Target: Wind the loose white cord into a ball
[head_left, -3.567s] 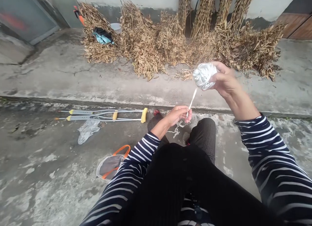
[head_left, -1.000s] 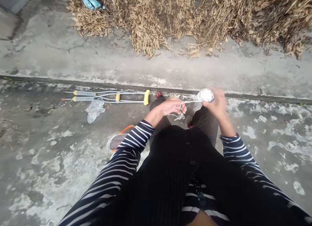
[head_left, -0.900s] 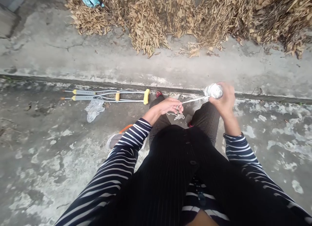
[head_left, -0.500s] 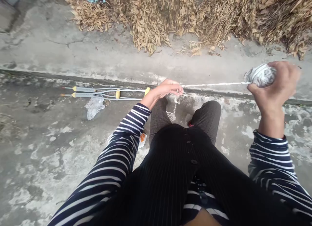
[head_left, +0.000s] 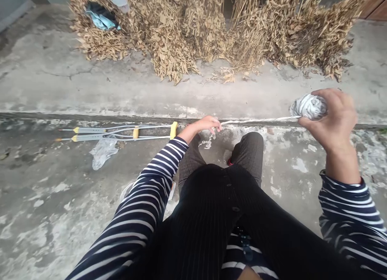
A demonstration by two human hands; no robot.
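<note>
My right hand (head_left: pixel 335 119) is wrapped round a ball of white and grey cord (head_left: pixel 308 106), held out to the right above the kerb. From the ball a white strand (head_left: pixel 256 121) runs nearly level across to my left hand (head_left: pixel 209 124). The fingers of that hand are pinched on the strand in front of my knees. Below it dangles a loose, crinkled tail of cord (head_left: pixel 207 144), close to the ground.
A pair of crutches (head_left: pixel 121 133) with yellow pads lies along the kerb on the left, beside a crumpled clear plastic bag (head_left: pixel 103 151). Dried plant stalks (head_left: pixel 181 42) are heaped on the raised concrete ledge (head_left: pixel 121 90), with a blue and black cloth (head_left: pixel 102 17) on them.
The view has tilted up, showing more of the ledge and stalks. My right hand with the ball has come slightly nearer my left, and the strand between them sags a little.
</note>
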